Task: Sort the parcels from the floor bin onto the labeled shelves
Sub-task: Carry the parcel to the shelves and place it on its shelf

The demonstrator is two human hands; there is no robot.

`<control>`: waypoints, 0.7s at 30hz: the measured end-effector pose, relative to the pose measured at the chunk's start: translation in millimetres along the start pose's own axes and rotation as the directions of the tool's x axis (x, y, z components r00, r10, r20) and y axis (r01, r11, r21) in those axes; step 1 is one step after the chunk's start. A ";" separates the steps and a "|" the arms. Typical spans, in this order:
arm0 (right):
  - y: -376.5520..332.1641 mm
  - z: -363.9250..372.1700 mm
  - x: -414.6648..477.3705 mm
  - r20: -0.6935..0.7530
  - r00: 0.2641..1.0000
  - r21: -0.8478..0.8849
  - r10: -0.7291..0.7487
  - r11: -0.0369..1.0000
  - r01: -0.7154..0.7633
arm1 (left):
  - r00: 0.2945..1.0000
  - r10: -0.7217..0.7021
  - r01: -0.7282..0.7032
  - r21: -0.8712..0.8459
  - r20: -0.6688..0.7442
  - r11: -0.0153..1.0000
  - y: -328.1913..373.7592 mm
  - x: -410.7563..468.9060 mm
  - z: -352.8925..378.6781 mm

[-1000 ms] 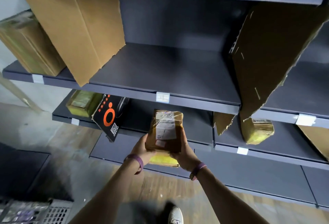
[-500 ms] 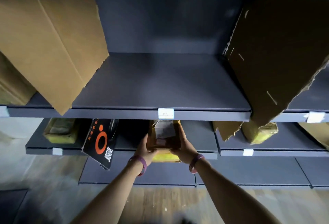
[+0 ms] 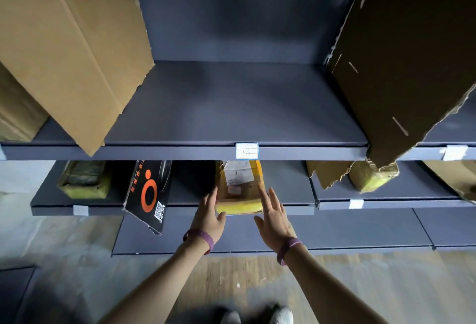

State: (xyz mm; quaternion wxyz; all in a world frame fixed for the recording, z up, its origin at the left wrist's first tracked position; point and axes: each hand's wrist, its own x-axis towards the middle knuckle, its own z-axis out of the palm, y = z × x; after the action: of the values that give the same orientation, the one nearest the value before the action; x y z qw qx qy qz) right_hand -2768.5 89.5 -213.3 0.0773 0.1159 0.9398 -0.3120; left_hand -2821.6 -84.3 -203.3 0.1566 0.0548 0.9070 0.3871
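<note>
Wooden floor (image 3: 77, 259) is showing nearest, below the rack. Above it, the left hand (image 3: 208, 216) and right hand (image 3: 275, 218) are flanking the parcel (image 3: 239, 189), which is lying flat on the lower shelf (image 3: 193, 210) with its yellow end at the front edge. Both grips are standing open, fingers straight and enclosing nothing. The left thumb is touching the parcel's front; right-hand contact cannot be determined. This parcel is judged to be placed, with only hand withdrawal outstanding. A black box (image 3: 148, 194) is leaning just beside it, and two wrapped parcels (image 3: 85, 182) (image 3: 373, 179) are sitting farther out. Beyond, the upper shelf (image 3: 231, 107) is carrying a label (image 3: 246, 151) and cardboard sheets (image 3: 72, 47). The bin is lying out of view, so remaining work cannot be judged.
</note>
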 end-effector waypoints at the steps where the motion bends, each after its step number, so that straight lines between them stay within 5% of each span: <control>1: 2.8 2.1 -7.8 0.018 1.000 -0.067 -0.012 0.998 0.013 | 1.000 0.018 -0.019 0.038 0.015 0.999 -2.7 -7.1 0.1; 7: 1.6 5.0 -21.6 0.085 0.996 -0.216 -0.009 0.976 0.028 | 0.994 0.060 -0.072 0.146 0.090 0.987 -4.6 -20.6 6.1; 21: -12.0 -9.1 19.9 0.112 0.991 -0.171 0.071 0.984 -0.051 | 0.995 -0.017 -0.005 0.211 0.102 0.978 6.2 20.4 -0.9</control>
State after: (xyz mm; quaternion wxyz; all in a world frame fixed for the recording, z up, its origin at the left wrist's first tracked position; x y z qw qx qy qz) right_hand -2791.5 89.0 -203.5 0.1513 0.1191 0.9526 -0.2357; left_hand -2841.3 -76.1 -203.2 0.1979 0.0881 0.9337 0.2850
